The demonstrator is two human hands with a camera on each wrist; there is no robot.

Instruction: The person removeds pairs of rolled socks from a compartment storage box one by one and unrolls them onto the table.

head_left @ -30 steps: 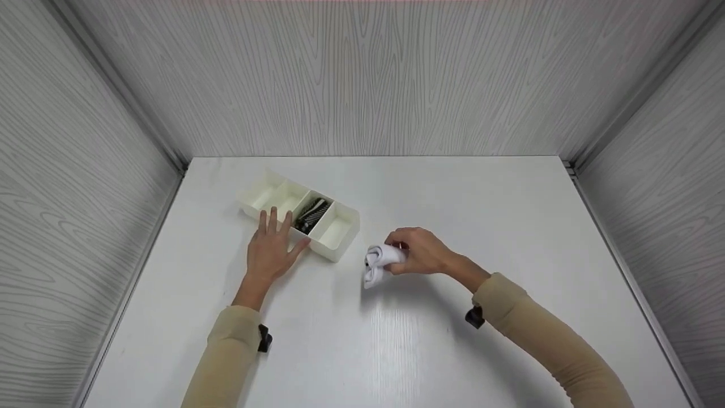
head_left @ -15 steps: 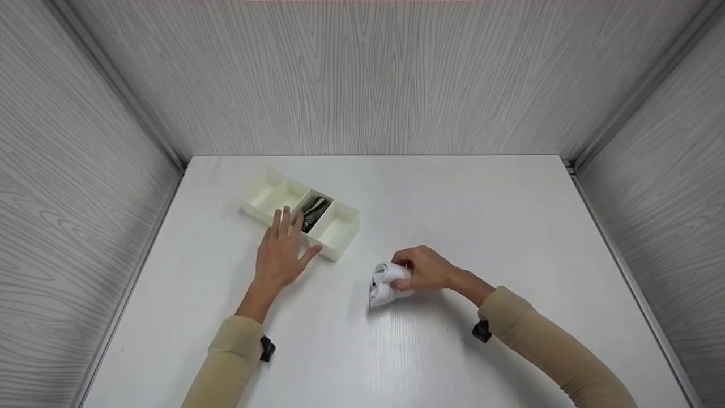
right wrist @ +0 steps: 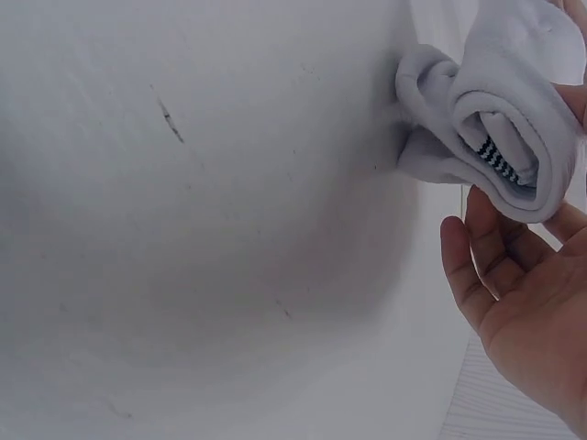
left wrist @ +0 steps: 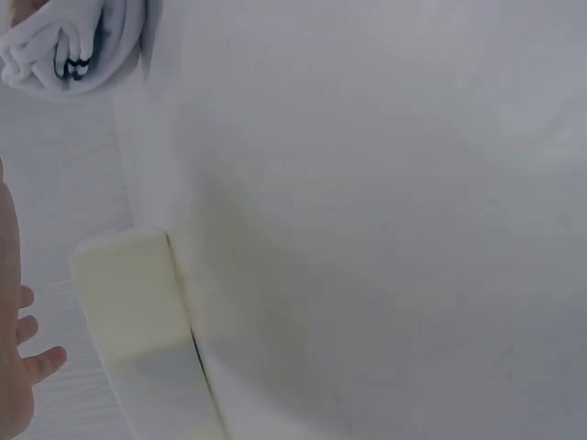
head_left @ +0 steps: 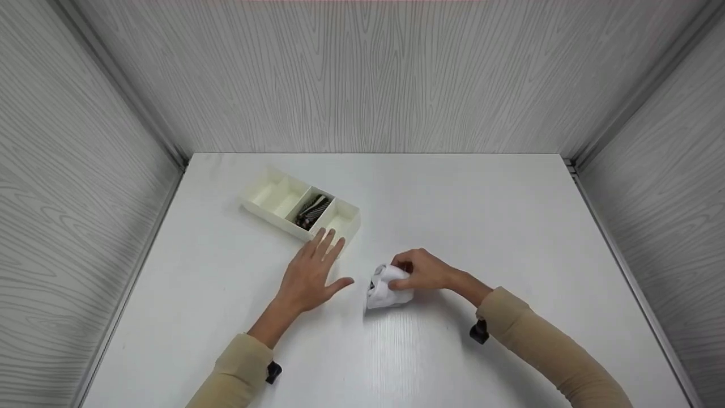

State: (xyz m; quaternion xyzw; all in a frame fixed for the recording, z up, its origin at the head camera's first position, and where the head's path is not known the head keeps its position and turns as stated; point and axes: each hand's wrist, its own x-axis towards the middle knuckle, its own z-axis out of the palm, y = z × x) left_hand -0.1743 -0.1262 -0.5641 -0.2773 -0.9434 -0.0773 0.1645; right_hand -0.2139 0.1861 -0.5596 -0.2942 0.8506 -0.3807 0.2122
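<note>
My right hand (head_left: 425,269) pinches a rolled-up white sock (head_left: 385,292) over the middle of the table, close above the surface. In the right wrist view the white sock (right wrist: 527,69) shows its coiled layers and a dark patterned band, with thumb and fingers at its sides. My left hand (head_left: 310,279) has its fingers spread, and their tips overlap the near right corner of a cream divided box (head_left: 265,213). Inside one box compartment lies a dark striped rolled item (head_left: 313,211), which looks like a sock. The left wrist view shows the box's outer wall (left wrist: 128,302).
The box stands at an angle on the back left of the white table (head_left: 481,215). Its other compartments hold nothing visible. Grey wood-grain panels (head_left: 362,79) enclose the table at the back and both sides.
My left hand has moved right and toward me along the box, from its middle to its near right corner. My right hand has brought the white sock lower and slightly nearer.
</note>
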